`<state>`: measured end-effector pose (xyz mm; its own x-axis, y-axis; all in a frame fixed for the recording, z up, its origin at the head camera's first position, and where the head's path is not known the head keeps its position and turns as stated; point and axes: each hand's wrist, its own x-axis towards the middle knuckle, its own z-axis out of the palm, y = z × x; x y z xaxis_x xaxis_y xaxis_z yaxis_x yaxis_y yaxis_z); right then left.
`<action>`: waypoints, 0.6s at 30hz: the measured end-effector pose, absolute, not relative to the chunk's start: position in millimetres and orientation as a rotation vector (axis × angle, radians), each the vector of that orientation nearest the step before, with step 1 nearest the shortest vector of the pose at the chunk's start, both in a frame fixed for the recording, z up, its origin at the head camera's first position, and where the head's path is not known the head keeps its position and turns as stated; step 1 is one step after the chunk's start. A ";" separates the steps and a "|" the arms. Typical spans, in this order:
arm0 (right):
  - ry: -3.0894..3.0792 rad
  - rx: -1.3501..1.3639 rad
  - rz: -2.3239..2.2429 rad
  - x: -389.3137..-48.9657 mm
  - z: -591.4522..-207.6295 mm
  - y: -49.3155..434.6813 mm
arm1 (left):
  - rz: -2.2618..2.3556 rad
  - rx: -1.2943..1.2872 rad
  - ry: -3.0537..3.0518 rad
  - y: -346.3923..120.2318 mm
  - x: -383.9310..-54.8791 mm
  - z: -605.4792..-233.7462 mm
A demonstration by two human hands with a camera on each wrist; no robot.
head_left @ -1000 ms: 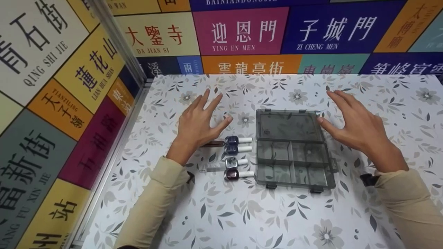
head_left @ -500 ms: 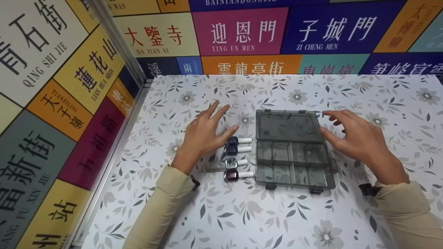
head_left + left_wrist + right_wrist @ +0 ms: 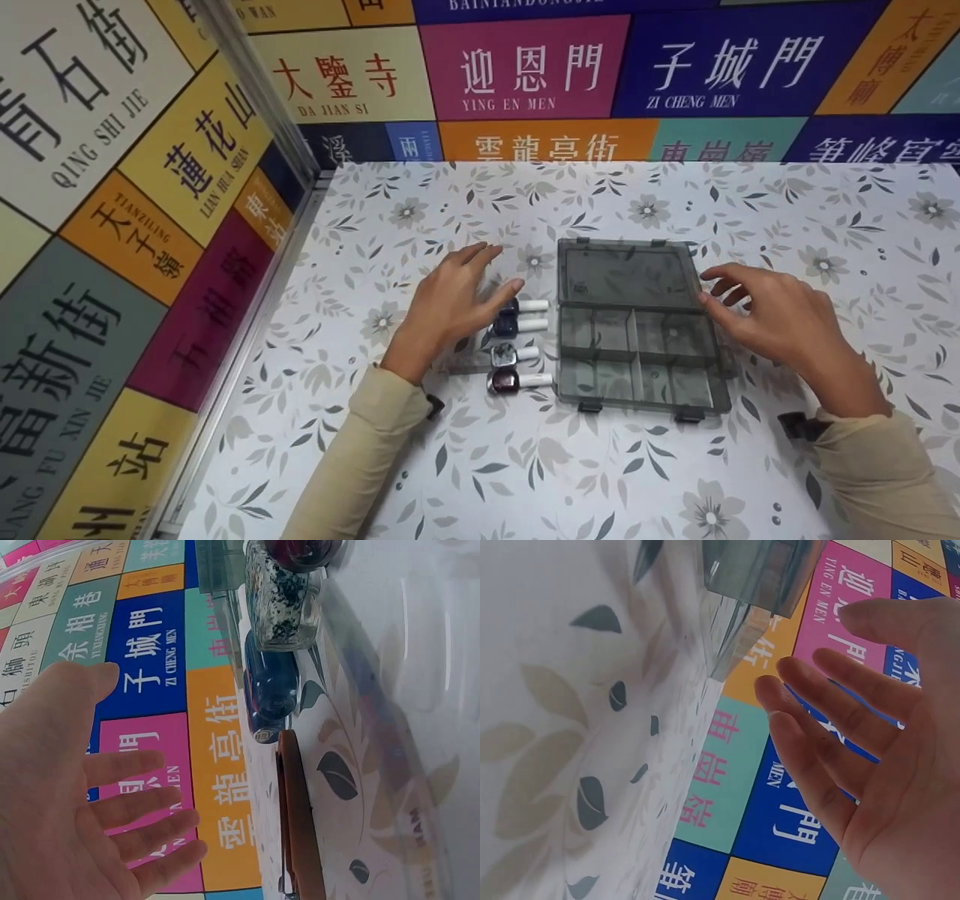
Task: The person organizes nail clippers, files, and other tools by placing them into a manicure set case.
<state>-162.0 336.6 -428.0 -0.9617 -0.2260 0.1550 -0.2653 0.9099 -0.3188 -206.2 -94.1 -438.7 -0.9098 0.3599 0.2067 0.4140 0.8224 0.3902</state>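
My left hand [image 3: 454, 300] hovers over the left ends of a column of nail polish bottles, fingers spread loosely and holding nothing. Two dark blue bottles [image 3: 507, 325], a speckled silver bottle [image 3: 504, 355] and a dark red bottle [image 3: 505, 381] lie on their sides, white caps toward the box. In the left wrist view a slim brown item [image 3: 300, 817] lies near the blue bottle [image 3: 271, 682]; in the head view the hand hides it. A smoky see-through compartment box [image 3: 634, 306] stands with its lid open. Beside its right edge is my right hand [image 3: 784, 315], fingers loosely bent around nothing.
A clear flat strip [image 3: 466, 364] lies left of the silver bottle. The table [image 3: 600, 480] wears a floral cover. Walls with coloured street-name panels [image 3: 525, 67] border the back and left side.
Both hands have come down and nearer the person, the left also drifting right over the bottle ends. The right hand's fingers have bent more. Bottles and box stay put.
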 end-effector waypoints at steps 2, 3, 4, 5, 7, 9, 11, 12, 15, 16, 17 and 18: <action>-2.972 0.381 0.516 -161.9 -429.9 336.5 | -0.673 -0.624 -2.880 -93.4 -206.6 -440.7; -2.981 0.379 0.516 -161.7 -430.5 336.4 | -0.676 -0.626 -2.882 -93.2 -206.7 -441.7; -2.992 0.377 0.514 -161.5 -430.9 336.7 | -0.675 -0.628 -2.886 -92.6 -206.5 -442.7; -3.003 0.373 0.519 -161.2 -431.0 337.1 | -0.678 -0.631 -2.888 -92.0 -206.5 -443.8; -3.025 0.372 0.529 -160.8 -430.9 338.1 | -0.681 -0.637 -2.894 -91.1 -206.5 -445.8; -3.045 0.370 0.541 -160.6 -430.6 339.3 | -0.681 -0.642 -2.899 -90.2 -206.8 -447.7; -3.064 0.370 0.555 -160.8 -430.7 340.5 | -0.684 -0.652 -2.896 -89.4 -207.4 -449.8; -3.072 0.372 0.556 -161.0 -431.0 340.9 | -0.685 -0.657 -2.897 -89.2 -207.6 -450.9; -3.092 0.374 0.553 -162.0 -432.2 341.5 | -0.691 -0.673 -2.903 -88.4 -208.1 -454.2; -3.096 0.377 0.551 -162.4 -432.7 341.5 | -0.696 -0.681 -2.905 -88.4 -208.3 -455.4; -3.099 0.378 0.546 -162.7 -433.1 341.5 | -0.700 -0.688 -2.908 -88.3 -208.5 -456.3; -3.103 0.379 0.542 -162.9 -433.5 341.4 | -0.705 -0.694 -2.911 -88.1 -208.9 -457.3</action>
<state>-162.9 341.4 -433.5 -0.9710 -0.2387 0.0102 -0.2281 0.9132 -0.3378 -208.9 -88.1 -457.3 -0.8961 0.4115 0.1665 0.4421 0.7933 0.4185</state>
